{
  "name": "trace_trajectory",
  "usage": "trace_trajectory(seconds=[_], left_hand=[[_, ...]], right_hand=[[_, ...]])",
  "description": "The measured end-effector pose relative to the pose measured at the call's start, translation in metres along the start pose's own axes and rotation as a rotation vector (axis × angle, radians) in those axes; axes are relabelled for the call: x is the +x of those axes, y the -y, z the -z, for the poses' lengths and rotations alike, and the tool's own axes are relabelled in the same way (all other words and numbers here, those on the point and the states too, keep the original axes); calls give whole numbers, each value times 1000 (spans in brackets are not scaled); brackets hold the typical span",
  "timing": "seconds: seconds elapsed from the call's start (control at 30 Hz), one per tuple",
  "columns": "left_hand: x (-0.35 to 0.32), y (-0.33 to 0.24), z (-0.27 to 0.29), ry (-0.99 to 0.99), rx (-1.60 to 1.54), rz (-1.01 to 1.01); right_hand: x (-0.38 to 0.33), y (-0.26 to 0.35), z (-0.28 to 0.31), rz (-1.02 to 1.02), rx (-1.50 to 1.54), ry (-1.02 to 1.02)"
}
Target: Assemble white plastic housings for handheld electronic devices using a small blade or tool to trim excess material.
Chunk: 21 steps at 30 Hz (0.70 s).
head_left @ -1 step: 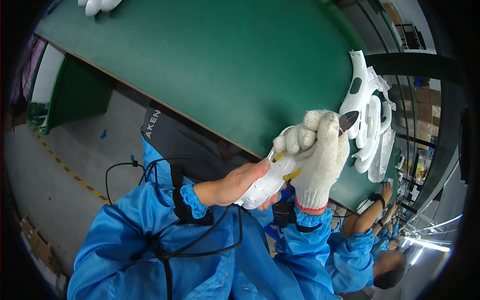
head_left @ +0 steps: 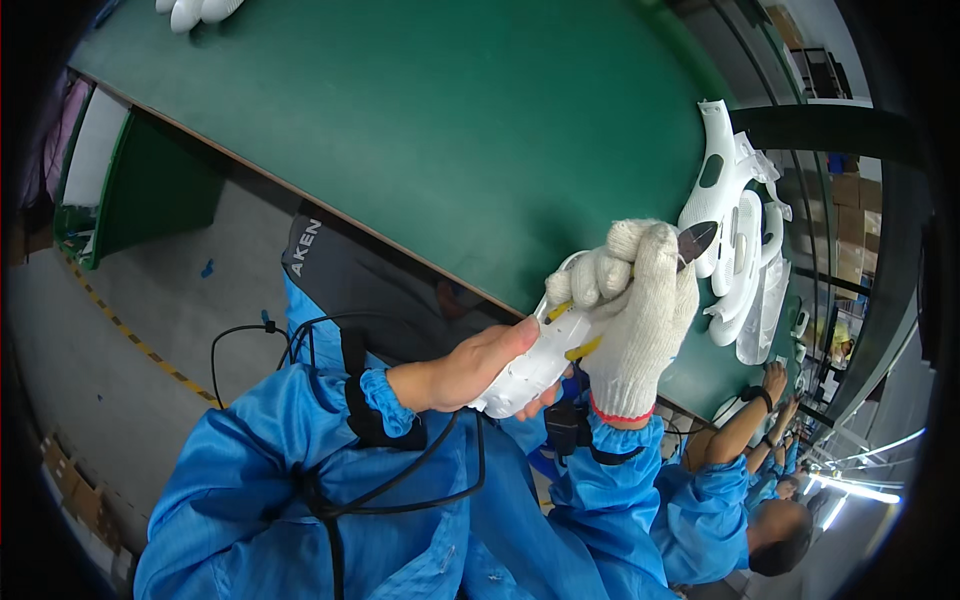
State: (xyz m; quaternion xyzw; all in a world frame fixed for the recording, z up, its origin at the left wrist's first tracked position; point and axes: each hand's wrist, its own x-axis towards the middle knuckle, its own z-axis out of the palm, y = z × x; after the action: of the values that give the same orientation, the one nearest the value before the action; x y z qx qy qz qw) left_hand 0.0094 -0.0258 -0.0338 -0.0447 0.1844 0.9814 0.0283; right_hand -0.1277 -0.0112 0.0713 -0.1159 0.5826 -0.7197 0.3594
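My bare left hand grips a curved white plastic shell, thumb on top and fingertips showing at its lower edge. On my right hand is a white knitted glove with a red cuff edge. It is closed around a pair of pliers with yellow handles. Their dark pointed metal head sticks out past the fingers, toward the upper right, away from the shell. The gloved hand is right beside the shell's far end and covers part of it. Whether the glove touches the shell I cannot tell.
Several white plastic housings lie on the green table at the right, some in clear wrap. More white parts sit at the far left. Black cables hang across my blue sleeves. A co-worker works at the right.
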Motion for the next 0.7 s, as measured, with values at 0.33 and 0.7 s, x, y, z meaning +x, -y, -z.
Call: trace_trajectory(seconds=[0.33, 0.7], left_hand=[[-2, 0, -3, -22, -25, 27], [-1, 1, -1, 3, 24, -9]], right_hand=[[-3, -2, -4, 21, -17, -25], [-1, -6, 10, 38, 83, 51]])
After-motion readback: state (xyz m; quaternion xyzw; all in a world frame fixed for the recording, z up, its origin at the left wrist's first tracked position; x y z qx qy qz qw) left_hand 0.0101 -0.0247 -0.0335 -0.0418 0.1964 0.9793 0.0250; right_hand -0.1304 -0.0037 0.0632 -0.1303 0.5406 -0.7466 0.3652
